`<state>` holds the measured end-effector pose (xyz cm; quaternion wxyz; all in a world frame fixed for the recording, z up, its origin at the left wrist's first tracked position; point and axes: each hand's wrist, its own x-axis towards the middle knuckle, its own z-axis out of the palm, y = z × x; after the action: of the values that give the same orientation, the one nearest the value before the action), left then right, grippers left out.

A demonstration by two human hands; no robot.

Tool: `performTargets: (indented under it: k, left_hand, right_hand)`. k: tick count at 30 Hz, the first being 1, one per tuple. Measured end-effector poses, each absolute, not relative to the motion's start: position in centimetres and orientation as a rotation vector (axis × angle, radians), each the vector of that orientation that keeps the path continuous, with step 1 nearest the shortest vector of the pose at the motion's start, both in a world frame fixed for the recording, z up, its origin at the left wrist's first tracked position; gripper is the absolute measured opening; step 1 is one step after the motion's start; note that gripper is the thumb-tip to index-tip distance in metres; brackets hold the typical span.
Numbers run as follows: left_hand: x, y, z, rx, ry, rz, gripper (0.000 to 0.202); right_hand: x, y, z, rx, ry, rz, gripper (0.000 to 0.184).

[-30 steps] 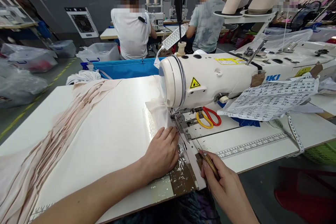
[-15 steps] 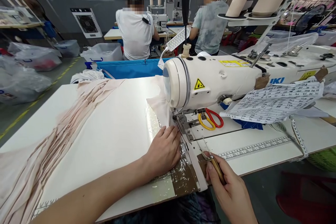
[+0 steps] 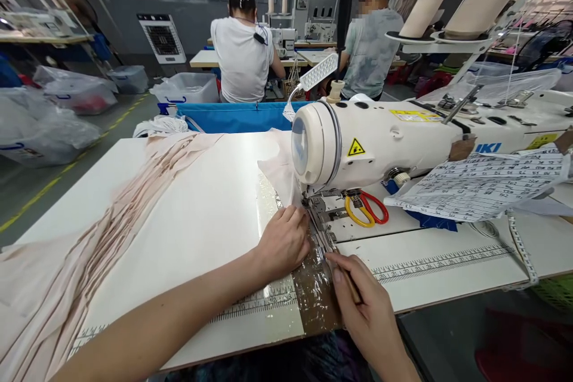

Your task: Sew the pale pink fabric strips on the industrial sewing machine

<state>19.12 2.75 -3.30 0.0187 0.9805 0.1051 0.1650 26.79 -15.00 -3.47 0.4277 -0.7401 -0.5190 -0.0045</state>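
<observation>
My left hand (image 3: 285,237) is closed at the near end of a pale pink fabric piece (image 3: 282,168), its fingers curled down on the cloth beside the presser foot. The fingertips are partly hidden. The white sewing machine (image 3: 371,137) stands over the fabric's edge. In my right hand (image 3: 364,298) is an awl (image 3: 353,289) with a wooden handle; its metal shaft points toward the needle area, and its tip is hard to make out. Under both hands runs a taped brown strip (image 3: 316,295) on the table.
Gathered pale pink cloth (image 3: 111,221) lies along the table's left side. Red-and-yellow-handled scissors (image 3: 369,210) rest behind the right hand. A written paper sheet (image 3: 483,182) hangs from the machine. A tape measure (image 3: 521,248) drapes over the right edge. Two people sit beyond the blue cloth bin (image 3: 224,118).
My right hand has moved left and forward with the awl, closer to the presser foot and my left hand. The left hand's fingers are more curled. The view has shifted slightly left.
</observation>
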Motion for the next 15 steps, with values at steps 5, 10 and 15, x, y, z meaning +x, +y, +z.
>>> performTargets:
  k: [5,10,15]
  left_hand:
    - [19.4,3.3,-3.3,3.007,0.275,0.532,0.033]
    - [19.4,3.5,-3.5,2.973,0.248,0.569,0.033]
    - [19.5,3.6,-3.6,2.975,0.256,0.586,0.036]
  right_hand:
    - [26.6,-12.8,-3.9,-1.906,-1.606,-0.289,0.023]
    - [26.8,-11.4,-4.0,-2.032,-1.703,-0.503,0.029]
    - [27.0,-11.0,-3.9,-2.124,-1.722,-0.561,0.03]
